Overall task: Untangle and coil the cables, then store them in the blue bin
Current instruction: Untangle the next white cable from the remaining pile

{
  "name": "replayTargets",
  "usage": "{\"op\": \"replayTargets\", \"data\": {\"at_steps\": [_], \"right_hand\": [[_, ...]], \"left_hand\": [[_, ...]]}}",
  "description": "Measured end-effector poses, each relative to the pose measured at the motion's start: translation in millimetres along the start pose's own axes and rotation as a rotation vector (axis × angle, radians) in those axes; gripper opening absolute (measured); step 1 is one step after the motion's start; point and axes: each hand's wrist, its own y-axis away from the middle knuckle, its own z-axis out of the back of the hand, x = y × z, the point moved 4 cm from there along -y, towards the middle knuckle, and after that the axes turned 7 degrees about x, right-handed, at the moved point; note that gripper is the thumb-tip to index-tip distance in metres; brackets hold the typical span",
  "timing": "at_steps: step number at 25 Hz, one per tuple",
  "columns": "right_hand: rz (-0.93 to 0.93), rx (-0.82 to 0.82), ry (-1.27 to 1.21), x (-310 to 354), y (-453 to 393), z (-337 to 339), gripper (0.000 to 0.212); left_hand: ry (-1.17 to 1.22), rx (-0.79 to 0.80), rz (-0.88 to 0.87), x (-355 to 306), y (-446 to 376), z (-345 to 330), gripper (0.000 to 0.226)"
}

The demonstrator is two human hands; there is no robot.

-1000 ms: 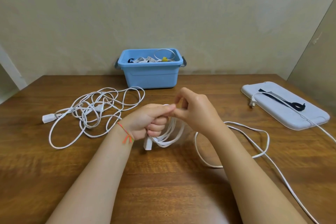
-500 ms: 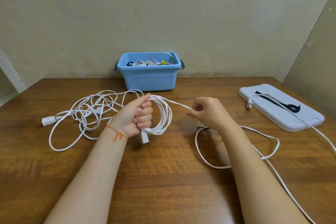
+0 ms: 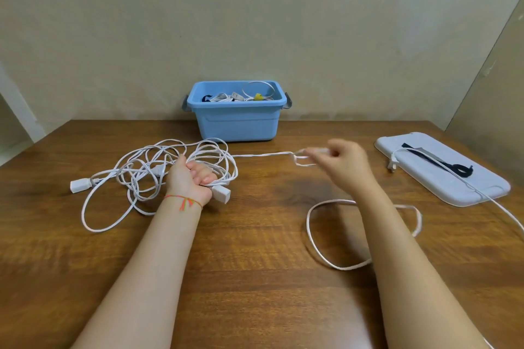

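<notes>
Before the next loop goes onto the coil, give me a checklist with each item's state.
1. Left hand grips the coil: ok.
2. Right hand pinches the white cable: ok, though blurred.
3. Cable between the hands runs straight: ok.
4. Slack loop on the table free of knots: ok.
5. Cable's far end off the white lid: not ok.
6. Room left in the blue bin: cannot tell.

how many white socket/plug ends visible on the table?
3. A socket end left of the tangled cable; a socket end below the left hand; a plug at the white lid's edge. Others may be hidden in the tangle or the blue bin.
</notes>
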Motion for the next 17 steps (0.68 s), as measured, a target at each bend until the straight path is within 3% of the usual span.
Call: {"op": "replayTargets", "data": {"at_steps": [3,4,5,8,10,11,12,14,17], "right_hand": [[-0.302,-0.573,-0.756,-36.0,4.3,36.5,0.033],[-0.41,-0.7,-0.909,-51.9,6.9,43.7,0.025],[-0.503,-0.725,-0.923,-64.1,5.8,47.1,0.02],[-0.621,-0.45,-0.487,-74.4,-7.9,31.5,0.013],[-0.55,-0.354,0.004,-64.2,-9.9,20.2,0.05],[-0.41,-0.377,0.142,-46.3,-7.8,16.4,0.058],[-0.248,-0.378,0.147,-27.4,-5.6,10.5,0.055],[-0.026,-0.15,-0.023,5.8,0.3,-13.2,0.04],[-0.062,0.304,-0.206,22.4,11.1,-46.2,0.023]], "left_hand": [[0.031,-0.006,-0.041,-8.1,2.2,2.0,0.048],[0.015,-0.01,-0.055,-9.5,1.7,3.2,0.047],[-0.016,-0.016,-0.057,-9.5,1.3,4.4,0.048],[-0.26,0.07,0.03,1.9,0.4,-0.3,0.051],[-0.419,0.198,0.097,12.8,6.8,-11.8,0.051],[-0.466,0.264,0.133,16.9,12.5,-17.9,0.051],[-0.5,0.334,0.176,20.9,19.1,-23.1,0.05],[-0.547,0.471,0.258,28.2,30.6,-31.0,0.048],[-0.541,0.511,0.269,30.2,35.5,-34.5,0.049]]}}
